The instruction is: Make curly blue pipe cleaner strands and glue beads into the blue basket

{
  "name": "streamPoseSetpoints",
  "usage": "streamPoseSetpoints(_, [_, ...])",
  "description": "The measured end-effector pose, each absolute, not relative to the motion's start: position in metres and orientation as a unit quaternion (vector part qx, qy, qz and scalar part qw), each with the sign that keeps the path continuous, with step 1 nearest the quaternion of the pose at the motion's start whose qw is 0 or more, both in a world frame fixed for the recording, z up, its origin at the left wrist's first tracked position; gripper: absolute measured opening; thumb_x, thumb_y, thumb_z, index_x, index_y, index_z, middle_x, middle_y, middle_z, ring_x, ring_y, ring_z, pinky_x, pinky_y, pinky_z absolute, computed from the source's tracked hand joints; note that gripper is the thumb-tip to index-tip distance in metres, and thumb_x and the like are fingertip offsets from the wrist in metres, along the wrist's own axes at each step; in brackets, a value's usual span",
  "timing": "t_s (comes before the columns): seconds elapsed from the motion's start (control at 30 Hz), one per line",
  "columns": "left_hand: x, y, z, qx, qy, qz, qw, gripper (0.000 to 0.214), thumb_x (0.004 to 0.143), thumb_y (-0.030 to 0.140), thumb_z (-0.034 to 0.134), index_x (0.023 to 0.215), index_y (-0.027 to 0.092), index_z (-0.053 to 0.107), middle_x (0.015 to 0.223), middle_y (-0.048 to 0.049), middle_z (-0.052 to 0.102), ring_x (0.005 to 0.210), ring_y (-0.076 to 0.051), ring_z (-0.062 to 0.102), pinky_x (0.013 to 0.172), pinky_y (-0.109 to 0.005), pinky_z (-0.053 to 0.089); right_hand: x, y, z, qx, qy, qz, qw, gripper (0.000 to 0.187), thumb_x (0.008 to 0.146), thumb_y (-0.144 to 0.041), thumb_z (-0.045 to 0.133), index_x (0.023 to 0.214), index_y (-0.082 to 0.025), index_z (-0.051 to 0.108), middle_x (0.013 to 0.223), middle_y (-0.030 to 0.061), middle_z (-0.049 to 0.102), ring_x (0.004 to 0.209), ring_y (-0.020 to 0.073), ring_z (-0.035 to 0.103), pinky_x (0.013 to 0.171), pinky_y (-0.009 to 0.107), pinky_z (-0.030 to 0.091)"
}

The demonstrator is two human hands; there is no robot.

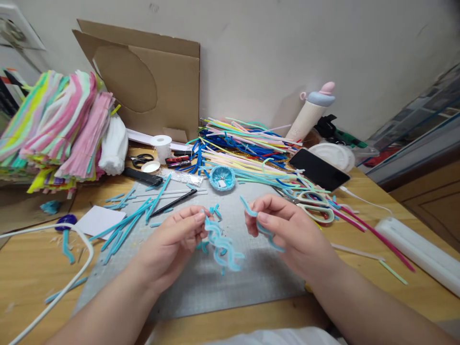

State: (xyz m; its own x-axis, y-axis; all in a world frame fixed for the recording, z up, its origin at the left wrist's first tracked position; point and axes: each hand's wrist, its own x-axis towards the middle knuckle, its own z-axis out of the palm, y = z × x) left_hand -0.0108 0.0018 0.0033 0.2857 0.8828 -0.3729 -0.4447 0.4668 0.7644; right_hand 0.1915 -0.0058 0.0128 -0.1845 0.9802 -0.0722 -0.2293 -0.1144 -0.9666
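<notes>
Above the grey cutting mat [194,302], my left hand [179,235] pinches one end of a wavy light-blue pipe-cleaner piece [223,247], made of joined zigzag strands that hang down to the right. My right hand [280,220] is closed on a single light-blue pipe cleaner [247,206]; its upper end points up left and its wavy tail shows below the fingers. A gap separates the two pieces. Short blue offcuts lie on the mat behind my left fingers. Beyond the hands sits a round blue pipe-cleaner bowl [222,178].
Straight blue pipe cleaners [125,225] and a black pen [174,202] lie left. Scissors [312,203], a phone [319,168] and a white power strip [417,254] are right. Colourful pipe-cleaner bundles [53,124], cardboard [172,81] and a bottle [309,115] stand behind. A white cable [86,254] crosses the left.
</notes>
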Motion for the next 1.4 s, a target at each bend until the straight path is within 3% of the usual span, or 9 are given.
streamPoseSetpoints(0.23, [-0.0130, -0.0020, 0.0000, 0.326, 0.425, 0.436, 0.723, 0.015, 0.067, 0.027, 0.078, 0.075, 0.017, 0.071, 0.079, 0.0000, 0.065, 0.074, -0.013, 0.056, 0.070, -0.022, 0.043, 0.1865, -0.0071, 0.0104, -0.384, -0.436, 0.685, 0.439, 0.012, 0.079, -0.029, 0.069, 0.080, -0.020, 0.062, 0.094, 0.0034, 0.069, 0.093, 0.0181, 0.062, 0.087, 0.033, 0.043])
streamPoseSetpoints(0.5, [-0.0124, -0.0038, 0.0002, 0.353, 0.402, 0.400, 0.744, 0.013, 0.069, 0.028, 0.077, 0.075, 0.018, 0.071, 0.086, -0.0027, 0.066, 0.082, -0.018, 0.057, 0.075, -0.026, 0.042, 0.1851, -0.0091, 0.0116, -0.337, -0.368, 0.774, 0.389, 0.017, 0.076, -0.029, 0.071, 0.079, -0.018, 0.059, 0.084, 0.0030, 0.067, 0.072, 0.0147, 0.060, 0.071, 0.029, 0.043])
streamPoseSetpoints(0.97, [-0.0121, -0.0024, -0.0024, 0.347, 0.378, 0.370, 0.774, 0.011, 0.072, 0.026, 0.073, 0.077, 0.017, 0.071, 0.081, -0.0030, 0.068, 0.078, -0.017, 0.059, 0.075, -0.027, 0.043, 0.1846, -0.0085, 0.0078, -0.316, -0.348, 0.803, 0.366, 0.016, 0.076, -0.029, 0.071, 0.079, -0.017, 0.060, 0.078, 0.0006, 0.061, 0.073, 0.0132, 0.056, 0.073, 0.027, 0.040])
streamPoseSetpoints(1.2, [-0.0114, -0.0041, -0.0011, 0.374, 0.398, 0.396, 0.738, 0.009, 0.073, 0.027, 0.074, 0.075, 0.018, 0.070, 0.082, -0.0016, 0.068, 0.081, -0.016, 0.059, 0.076, -0.026, 0.043, 0.1859, -0.0084, 0.0077, -0.295, -0.328, 0.826, 0.350, 0.016, 0.078, -0.028, 0.070, 0.081, -0.018, 0.058, 0.080, 0.0013, 0.063, 0.077, 0.0165, 0.065, 0.072, 0.029, 0.042])
streamPoseSetpoints(1.4, [-0.0099, -0.0030, -0.0009, 0.364, 0.413, 0.408, 0.729, 0.011, 0.071, 0.027, 0.075, 0.074, 0.019, 0.069, 0.077, -0.0002, 0.067, 0.076, -0.015, 0.058, 0.074, -0.026, 0.043, 0.1852, -0.0111, 0.0053, -0.294, -0.421, 0.761, 0.396, 0.014, 0.081, -0.028, 0.068, 0.080, -0.017, 0.060, 0.085, 0.0013, 0.061, 0.081, 0.0145, 0.060, 0.076, 0.028, 0.042])
